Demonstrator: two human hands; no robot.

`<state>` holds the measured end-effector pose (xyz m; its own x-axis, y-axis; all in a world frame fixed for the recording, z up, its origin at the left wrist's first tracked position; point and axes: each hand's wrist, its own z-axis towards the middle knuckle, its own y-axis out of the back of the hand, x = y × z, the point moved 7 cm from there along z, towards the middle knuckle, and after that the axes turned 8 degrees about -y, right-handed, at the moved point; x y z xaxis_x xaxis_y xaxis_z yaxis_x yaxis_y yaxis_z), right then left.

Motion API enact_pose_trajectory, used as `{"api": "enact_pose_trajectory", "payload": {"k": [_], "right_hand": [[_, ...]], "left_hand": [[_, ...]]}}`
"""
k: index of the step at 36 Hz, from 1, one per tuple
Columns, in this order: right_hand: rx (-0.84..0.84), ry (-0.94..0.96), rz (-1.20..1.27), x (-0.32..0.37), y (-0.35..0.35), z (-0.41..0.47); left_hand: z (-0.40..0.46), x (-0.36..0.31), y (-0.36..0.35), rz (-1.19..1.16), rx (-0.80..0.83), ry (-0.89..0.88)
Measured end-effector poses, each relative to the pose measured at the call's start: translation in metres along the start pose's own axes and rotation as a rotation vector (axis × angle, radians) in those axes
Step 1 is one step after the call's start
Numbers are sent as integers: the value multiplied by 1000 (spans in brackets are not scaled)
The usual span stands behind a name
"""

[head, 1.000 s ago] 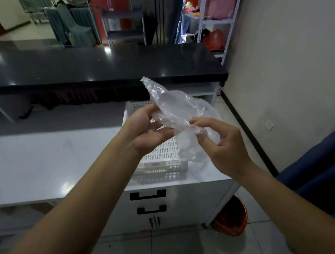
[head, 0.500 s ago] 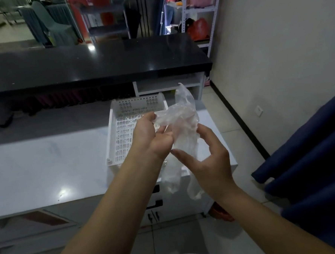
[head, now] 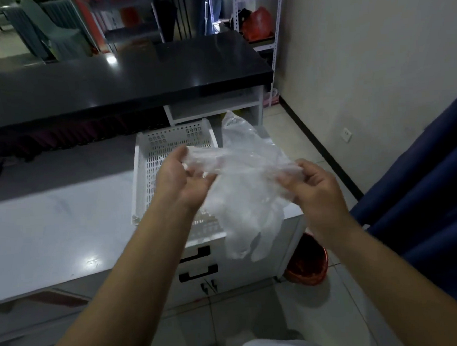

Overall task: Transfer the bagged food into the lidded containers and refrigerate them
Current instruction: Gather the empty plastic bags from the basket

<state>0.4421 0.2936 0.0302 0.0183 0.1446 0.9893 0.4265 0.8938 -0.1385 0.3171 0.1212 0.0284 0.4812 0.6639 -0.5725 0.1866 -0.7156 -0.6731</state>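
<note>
Left hand: left hand (head: pixel 181 179) raised in front of the chest, forearm reaching up from the lower left, palm turned inward, fingers curled and pinched on one end of the clear plastic piece (head: pixel 246 195).
Right hand: right hand (head: pixel 315 186) at the same height, forearm coming from the lower right, thumb and fingers closed on the opposite end of the plastic.
Hands relation: hands apart, plastic stretched between them, both gripping it.
Plastic position: held in the air above the right end of the white bench (head: pixel 51 226), in front of the white perforated tray (head: pixel 151 156); not touching bench or tray as far as visible.
Plastic look: thin, transparent, crinkled; one corner stuck up above the hands, the lower part hung down past the bench edge and split into finger-like lobes. Probably a disposable glove rather than a bag, hard to tell through the blur. No food visible inside.
Tray: lying flat on the bench at its right end, partly hidden by the left forearm.
Bench front: two drawers with black handles (head: pixel 198 273) below the tray.
Floor: red bin (head: pixel 308 267) beside the bench's right corner, on light tiles.
Behind: black countertop (head: pixel 122 77) raised past the bench.
Right edge: dark blue fabric (head: pixel 423 187) near the right arm.
</note>
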Motion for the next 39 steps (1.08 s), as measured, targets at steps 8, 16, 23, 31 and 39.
{"api": "enact_pose_trajectory", "payload": {"k": [8,16,23,31,39], "right_hand": [[356,-236,227,15,60,19],[470,-367,441,6,106,30],[296,-497,558,-35,163,18],[167,-548,187,-92,201,-40],[143,-543,235,-91,234,-32]], "left_hand": [[14,-25,6,618,380,-346],[-11,97,-11,743,953,213],[-2,141,-32,734,794,152],[1,185,-31,890,689,107],[-3,213,-32,1034,809,197]]}}
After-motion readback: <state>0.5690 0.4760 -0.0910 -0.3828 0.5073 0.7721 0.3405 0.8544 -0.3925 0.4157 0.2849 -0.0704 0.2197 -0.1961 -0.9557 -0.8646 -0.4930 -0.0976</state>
